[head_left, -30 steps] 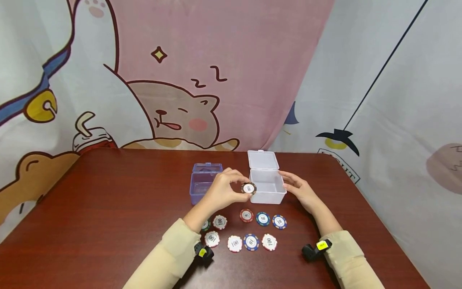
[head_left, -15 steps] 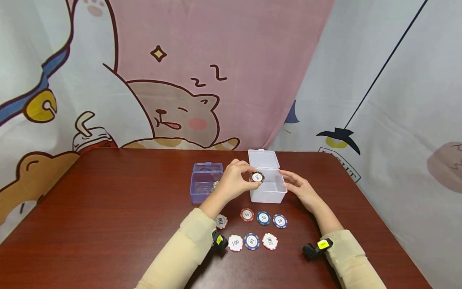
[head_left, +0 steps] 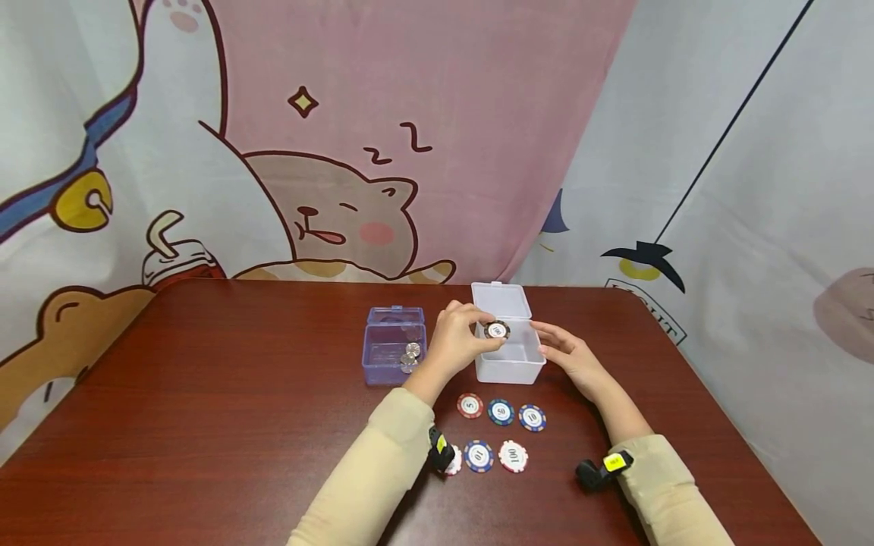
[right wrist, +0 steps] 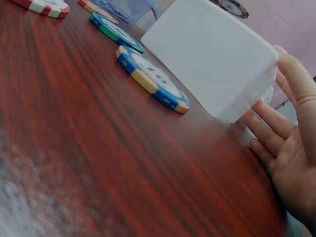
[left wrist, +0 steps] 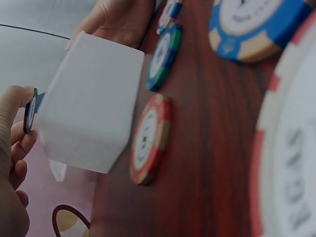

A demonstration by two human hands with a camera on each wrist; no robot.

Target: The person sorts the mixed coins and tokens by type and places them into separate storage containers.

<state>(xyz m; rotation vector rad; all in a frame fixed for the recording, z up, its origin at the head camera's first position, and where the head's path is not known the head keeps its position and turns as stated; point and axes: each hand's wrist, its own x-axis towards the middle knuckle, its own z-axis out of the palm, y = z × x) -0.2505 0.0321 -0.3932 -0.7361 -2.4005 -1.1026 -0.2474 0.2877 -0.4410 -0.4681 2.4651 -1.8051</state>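
My left hand (head_left: 452, 345) pinches a black-rimmed poker chip (head_left: 497, 329) between thumb and fingers, above the mouth of a white plastic box (head_left: 508, 372). In the left wrist view the chip (left wrist: 30, 111) stands on edge beside the top of the box (left wrist: 91, 94). My right hand (head_left: 576, 367) rests against the box's right side, its fingers extended; the right wrist view has the thumb at the upper corner of the box (right wrist: 212, 59). The box's hinged lid (head_left: 501, 301) is up. In front lie a red chip (head_left: 470, 406), a green-and-blue chip (head_left: 501, 412) and a blue chip (head_left: 532, 418).
Left of the white box stands a translucent blue box (head_left: 382, 373), lid raised, with silver coins (head_left: 411, 353) inside. A nearer row holds another blue chip (head_left: 479, 456), a white chip (head_left: 514, 456) and one partly behind my left wrist camera. A patterned curtain (head_left: 478, 152) hangs behind the table.
My left hand has carried the black-rimmed chip right and away from me, from the white box's left front edge to over its opening. The coins have come into view. The right hand stays put.
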